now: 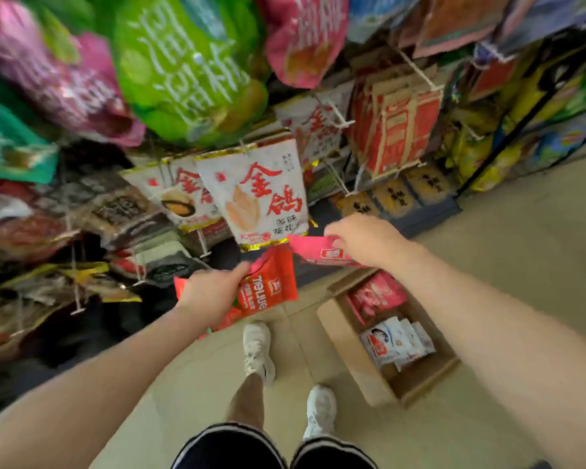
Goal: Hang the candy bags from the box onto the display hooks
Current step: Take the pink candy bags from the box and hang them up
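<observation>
My left hand (pixel 210 292) grips a small stack of red candy bags (pixel 268 286) low in front of the display rack. My right hand (pixel 362 242) pinches the top edge of a single pink-red candy bag (pixel 318 252), held flat just right of the stack and under a hanging white bag (pixel 257 194). The cardboard box (pixel 352 363) lies open on the floor at the right, with red bags (pixel 376 294) and white bags (pixel 398 343) inside. White display hooks (pixel 339 120) stick out between the hanging packs.
Hanging snack bags crowd the rack on the left and above: green (pixel 183 69), pink (pixel 58 72), red and tan packs (pixel 406 130). My feet in white shoes (pixel 257 353) stand on the beige floor beside the box. A black shelf frame (pixel 521 130) rises at the right.
</observation>
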A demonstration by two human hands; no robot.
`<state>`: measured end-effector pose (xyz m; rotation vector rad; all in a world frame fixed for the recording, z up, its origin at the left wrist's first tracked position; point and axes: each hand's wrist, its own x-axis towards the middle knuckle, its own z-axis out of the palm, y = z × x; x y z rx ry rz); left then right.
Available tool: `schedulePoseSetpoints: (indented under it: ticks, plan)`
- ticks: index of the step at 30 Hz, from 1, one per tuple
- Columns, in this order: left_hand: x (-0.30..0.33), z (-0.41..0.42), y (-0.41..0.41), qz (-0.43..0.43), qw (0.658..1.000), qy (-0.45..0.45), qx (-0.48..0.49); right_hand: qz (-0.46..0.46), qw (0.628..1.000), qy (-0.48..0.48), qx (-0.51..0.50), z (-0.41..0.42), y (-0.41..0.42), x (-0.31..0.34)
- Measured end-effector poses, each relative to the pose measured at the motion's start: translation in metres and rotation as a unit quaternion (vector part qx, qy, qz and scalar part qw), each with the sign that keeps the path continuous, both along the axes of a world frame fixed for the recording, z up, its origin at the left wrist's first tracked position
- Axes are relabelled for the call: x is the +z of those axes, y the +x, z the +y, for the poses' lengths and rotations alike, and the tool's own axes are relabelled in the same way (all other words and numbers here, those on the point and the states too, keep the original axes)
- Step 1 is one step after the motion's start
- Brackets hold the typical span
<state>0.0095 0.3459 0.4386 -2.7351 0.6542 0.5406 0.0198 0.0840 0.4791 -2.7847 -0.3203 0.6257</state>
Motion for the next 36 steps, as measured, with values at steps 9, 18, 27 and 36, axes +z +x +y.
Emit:
schedulePoseSetpoints:
  ticks: [9,18,27,36]
  plan:
    - [0.127,0.138,-0.076,-0.141,0.936,-0.156,0.281,-0.114,0.965,0.006,0.235,0.137,0.012,0.146]
    - [0.215,0.275,-0.148,-0.300,0.842,-0.237,0.381,-0.280,0.912,0.095,0.285,0.292,-0.006,0.244]
    - [0.270,0.419,-0.141,-0.400,0.786,-0.349,0.316,-0.367,0.892,0.196,0.178,0.430,-0.022,0.313]
    - [0.306,0.479,-0.103,-0.421,0.768,-0.425,0.229,-0.427,0.880,0.193,0.072,0.483,-0.021,0.340]
